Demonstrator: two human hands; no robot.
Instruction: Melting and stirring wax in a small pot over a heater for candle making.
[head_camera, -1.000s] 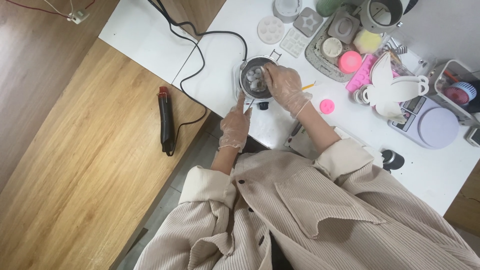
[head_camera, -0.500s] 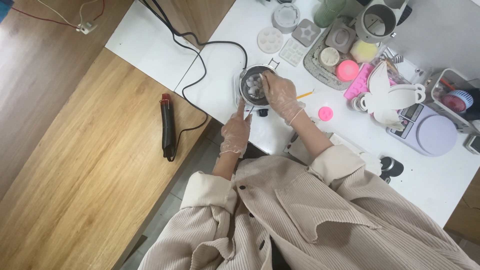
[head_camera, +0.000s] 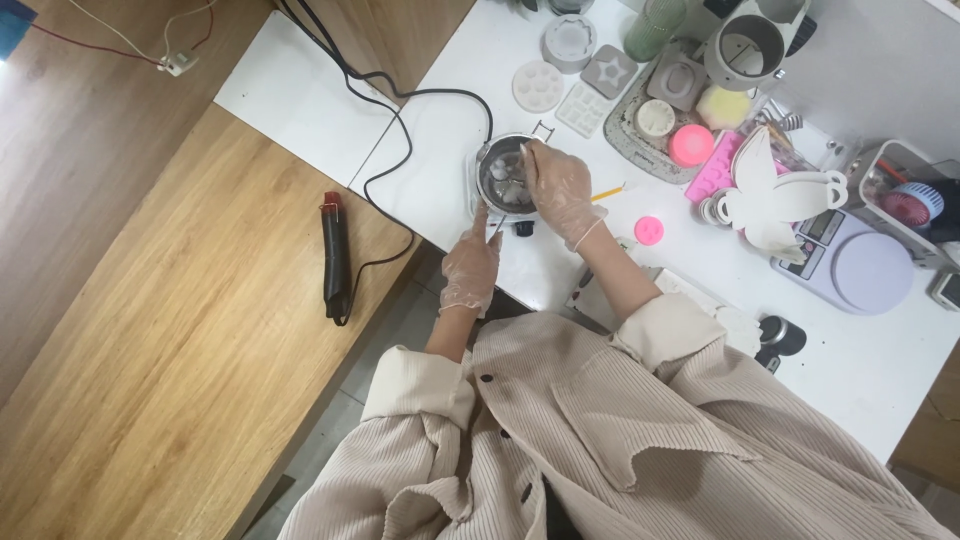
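A small metal pot (head_camera: 503, 178) with pale lumps inside sits on a little white heater plate at the white table's (head_camera: 440, 150) near edge. My gloved right hand (head_camera: 558, 188) reaches over the pot's right side, holding a thin stick that dips into it; the stick is mostly hidden by the fingers. My gloved left hand (head_camera: 472, 266) is just below the pot, its forefinger touching the heater's front edge.
A black heat gun (head_camera: 334, 254) lies on the wooden bench at left, its cord looping over the table. Silicone moulds (head_camera: 539, 85), a pink disc (head_camera: 649, 230), a white butterfly shape (head_camera: 768, 186), a scale (head_camera: 858, 261) and a grey cylinder (head_camera: 745, 50) crowd the table's right.
My right hand has shifted slightly inside the pot. The left hand stays at the heater's edge. The view has drifted a little.
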